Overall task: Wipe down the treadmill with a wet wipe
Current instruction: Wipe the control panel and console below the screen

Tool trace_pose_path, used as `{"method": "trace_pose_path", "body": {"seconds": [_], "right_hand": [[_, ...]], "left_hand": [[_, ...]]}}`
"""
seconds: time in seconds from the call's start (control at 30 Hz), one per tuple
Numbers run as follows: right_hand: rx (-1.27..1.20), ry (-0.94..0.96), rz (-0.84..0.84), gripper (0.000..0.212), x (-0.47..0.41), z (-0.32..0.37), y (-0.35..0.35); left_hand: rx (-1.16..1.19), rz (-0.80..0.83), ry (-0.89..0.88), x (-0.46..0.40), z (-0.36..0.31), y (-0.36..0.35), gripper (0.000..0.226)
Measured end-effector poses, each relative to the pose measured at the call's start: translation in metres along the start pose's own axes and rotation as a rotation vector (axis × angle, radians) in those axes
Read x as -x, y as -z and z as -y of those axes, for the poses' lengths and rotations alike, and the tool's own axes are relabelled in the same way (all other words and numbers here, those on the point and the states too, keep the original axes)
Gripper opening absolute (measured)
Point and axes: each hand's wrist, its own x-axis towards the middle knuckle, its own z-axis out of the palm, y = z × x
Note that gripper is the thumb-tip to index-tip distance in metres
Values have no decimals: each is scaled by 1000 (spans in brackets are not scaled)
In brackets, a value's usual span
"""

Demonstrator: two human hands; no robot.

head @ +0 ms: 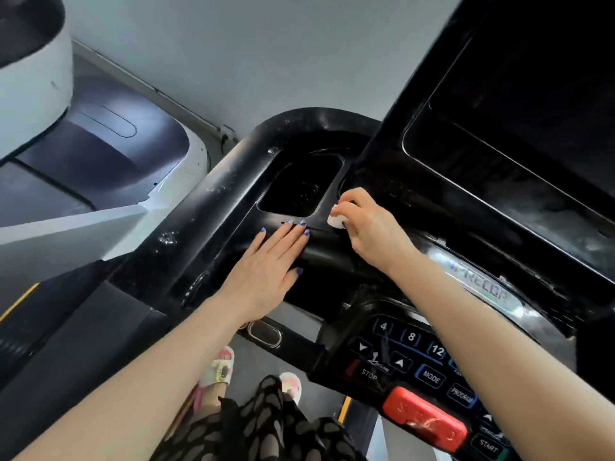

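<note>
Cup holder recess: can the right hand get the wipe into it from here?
Probably yes. The right hand holds the wipe at the recess edge; the opening is uncovered, and the left hand lies flat below it.

We see a glossy black treadmill point(213, 207) flecked with pale specks. At centre, the wipe point(336, 219) is white, and the left hand point(266, 271) has blue nails. At lower right, the black keypad point(412, 354) carries white figures and blue outlines, beside a red stop button point(422, 417). At the bottom, the dress point(266, 427) is black with a grey blotch pattern, and the sandals point(219, 371) are pink and yellow. The wall point(266, 44) across the top is pale grey.
</note>
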Motion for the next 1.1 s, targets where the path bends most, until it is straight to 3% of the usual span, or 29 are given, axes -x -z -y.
{"method": "trace_pose_path", "body": {"seconds": [0.1,0.13,0.2,0.27,0.4,0.63,0.8,1.1], "right_hand": [[122,3,-22,10,-5,22,-8],[184,7,23,18,-4,27,-10],[255,-119,219,57,2,41,-9],[262,-245,334,83,10,53,-9],[328,-295,356,95,-5,65,-17],[525,-394,341,99,-60,52,-32],[664,-540,426,77,-95,57,-33],[851,-595,563,72,-139,35,-23]], "left_hand": [[102,-35,48,-3,14,8,67],[136,-51,75,-3,19,9,68],[171,-66,102,-3,30,12,67],[178,-65,80,-3,37,11,69],[157,-42,59,-3,40,5,72],[150,-63,46,-4,43,1,72],[124,-59,15,-2,46,-2,71],[111,-99,2,-1,47,-5,73]]}}
